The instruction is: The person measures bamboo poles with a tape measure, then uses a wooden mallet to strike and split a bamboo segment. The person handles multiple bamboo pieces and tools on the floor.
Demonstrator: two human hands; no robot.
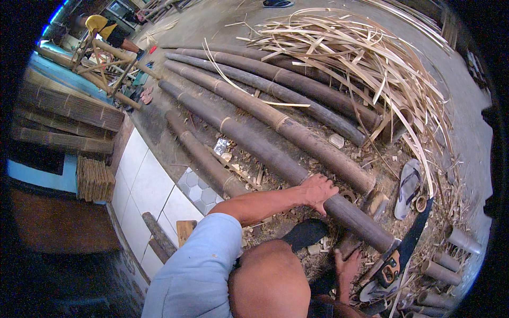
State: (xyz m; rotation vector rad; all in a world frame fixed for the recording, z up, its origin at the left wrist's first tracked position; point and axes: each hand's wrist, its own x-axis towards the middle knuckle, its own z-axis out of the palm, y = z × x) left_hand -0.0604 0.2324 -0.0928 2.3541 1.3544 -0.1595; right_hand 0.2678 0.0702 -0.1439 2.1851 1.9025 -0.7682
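Note:
A long dark bamboo pole (260, 149) slants from the far left to the near right. My left hand (318, 192) lies over it, fingers curled round its upper side. Below the pole, my right hand (347, 266) has thumb and fingers on either side of a short brown bamboo piece (347, 245), seemingly gripping it; its fingers show only in part. A handsaw (391, 268) with a black and orange handle rests by the pole's near end, its dark blade pointing away. Part of my bent knee (269, 283) hides the floor.
Several bamboo poles (265, 114) lie alongside. A heap of pale bamboo strips (366, 58) spreads at the back right. Sandals (408, 188) and short cut tubes (442, 270) stand at right; white tiles (139, 185) edge the left. A person in yellow (98, 25) bends far left.

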